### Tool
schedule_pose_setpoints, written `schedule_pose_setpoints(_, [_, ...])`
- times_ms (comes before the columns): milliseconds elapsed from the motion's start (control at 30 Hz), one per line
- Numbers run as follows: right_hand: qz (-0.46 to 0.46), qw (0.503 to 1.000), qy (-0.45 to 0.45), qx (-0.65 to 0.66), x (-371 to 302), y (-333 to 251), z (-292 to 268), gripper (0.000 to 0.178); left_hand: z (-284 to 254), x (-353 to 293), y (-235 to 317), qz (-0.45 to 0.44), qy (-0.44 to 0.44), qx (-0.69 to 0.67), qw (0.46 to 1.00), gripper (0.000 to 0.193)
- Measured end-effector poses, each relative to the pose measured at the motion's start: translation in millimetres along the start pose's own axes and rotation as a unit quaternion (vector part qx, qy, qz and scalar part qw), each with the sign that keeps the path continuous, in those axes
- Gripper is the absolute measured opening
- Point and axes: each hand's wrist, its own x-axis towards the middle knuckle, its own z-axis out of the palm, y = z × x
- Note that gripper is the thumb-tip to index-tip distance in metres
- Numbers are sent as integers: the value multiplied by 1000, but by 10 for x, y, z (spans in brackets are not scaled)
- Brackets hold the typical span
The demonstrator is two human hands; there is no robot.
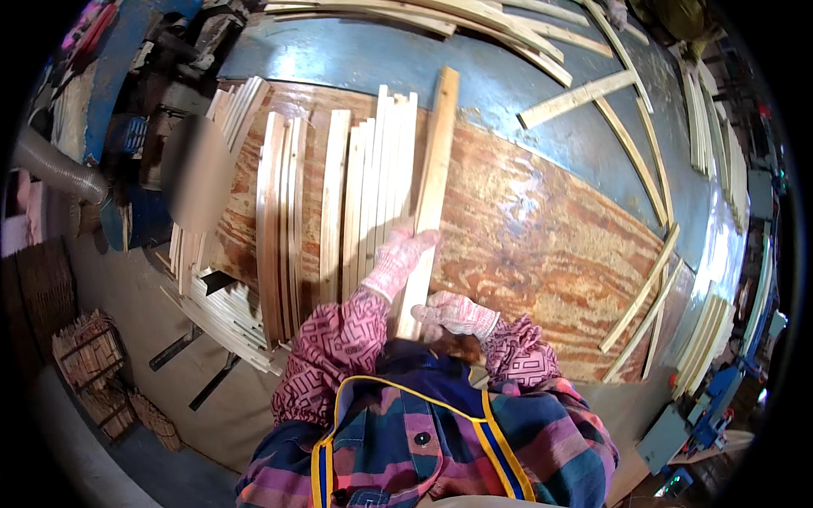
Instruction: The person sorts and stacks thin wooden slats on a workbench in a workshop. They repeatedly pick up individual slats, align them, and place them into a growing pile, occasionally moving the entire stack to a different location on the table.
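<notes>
A long pale wooden board [436,161] runs away from my body, its near end close to my waist and its far end past the stacked strips. My left hand [400,260], in a pinkish work glove, is closed round the board partway along its length. Also gloved, my right hand [457,314] grips the board's near end from the right side, its fingertips partly hidden. Just left of the board stands a group of narrow wooden strips [385,161], side by side. A wider strip [334,182] and another bundle of strips [275,199] lie farther left.
A stained plywood sheet [525,245] lies under the work on a blue-grey table [584,135]. Loose strips [639,288] cross its right side, and more boards [440,19] lie at the far edge. Machinery [178,97] stands at the left, with bundled wood [93,351] on the floor.
</notes>
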Motion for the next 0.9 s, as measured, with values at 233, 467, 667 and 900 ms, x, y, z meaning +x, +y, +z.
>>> schedule_pose_setpoints(233, [-185, 866, 454, -102, 423, -1074, -2036, 36, -876, -68, -1177, 289, 273, 81, 914, 42])
schedule_pose_setpoints(467, [-309, 759, 570, -54, 1854, -2764, -3504, 46, -1287, -300, -1612, -37, 430, 408, 805, 71])
schedule_pose_setpoints(667, [-345, 762, 506, 212, 2503, -3675, -3497, 39, -1372, -310, -1552, -78, 397, 473, 783, 79])
schedule_pose_setpoints(900, [-493, 741, 312, 333, 1777, -2784, -3568, 21, -1366, -308, -1359, -82, 394, 439, 803, 70])
